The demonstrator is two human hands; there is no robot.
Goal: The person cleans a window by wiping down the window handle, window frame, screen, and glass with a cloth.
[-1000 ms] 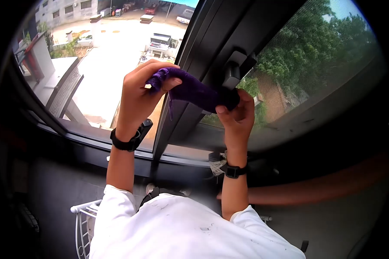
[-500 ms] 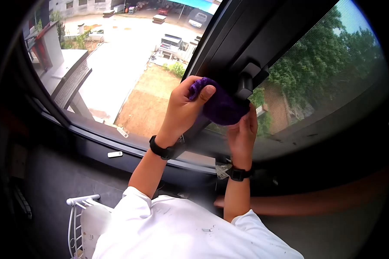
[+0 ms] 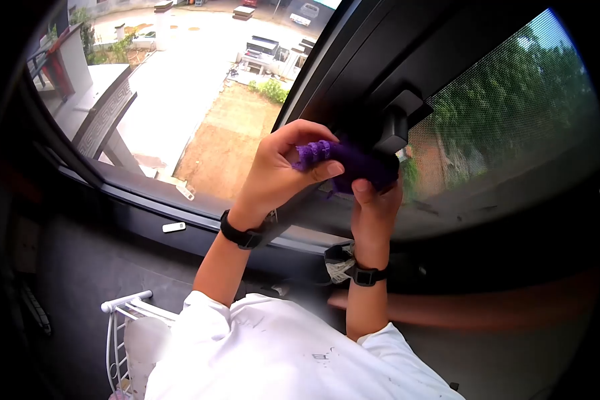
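A purple cloth (image 3: 363,168) is bunched up between my two hands, in front of the dark window frame. My left hand (image 3: 280,163) is closed on its left end, the thumb lying along the front and a crumpled edge poking out by the fingers. My right hand (image 3: 378,203) grips the lower right part, thumb in front; its other fingers are mostly hidden behind the cloth. Just above and to the right of the cloth is the black window handle (image 3: 397,128). Whether the cloth touches the handle I cannot tell.
Glass on the left looks down on a yard (image 3: 213,133); a mesh screen (image 3: 507,113) covers the right side. On the dark sill lies a small white remote-like object (image 3: 174,227). A white metal rack (image 3: 123,307) stands at lower left. Pale string-like material (image 3: 339,269) hangs by my right wrist.
My right thumb has come up onto the front of the cloth. The cloth is now folded into a flatter, tighter bunch. The camera view has shifted slightly.
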